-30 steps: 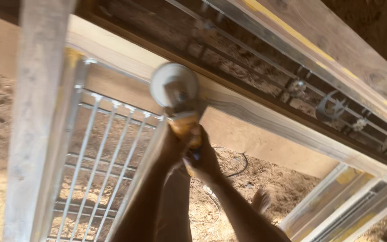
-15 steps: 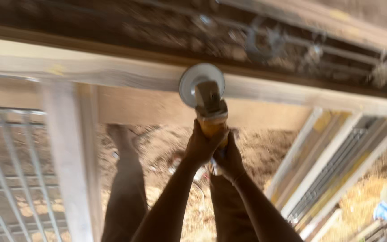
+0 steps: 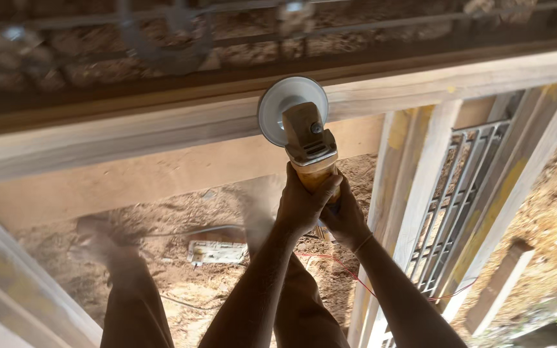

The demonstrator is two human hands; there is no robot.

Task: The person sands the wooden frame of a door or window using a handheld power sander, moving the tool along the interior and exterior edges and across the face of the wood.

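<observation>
Sanding has moved along the pale wooden beam since a second ago: the grated window frame that lay to the left now lies to the right, so a fresh stretch of wood sits under the disc. Left hand and right hand are clamped together around the yellow body of the angle grinder, its round pad pressed against the beam's face. Sawdust-strewn ground and a thin red cable lie below.
</observation>
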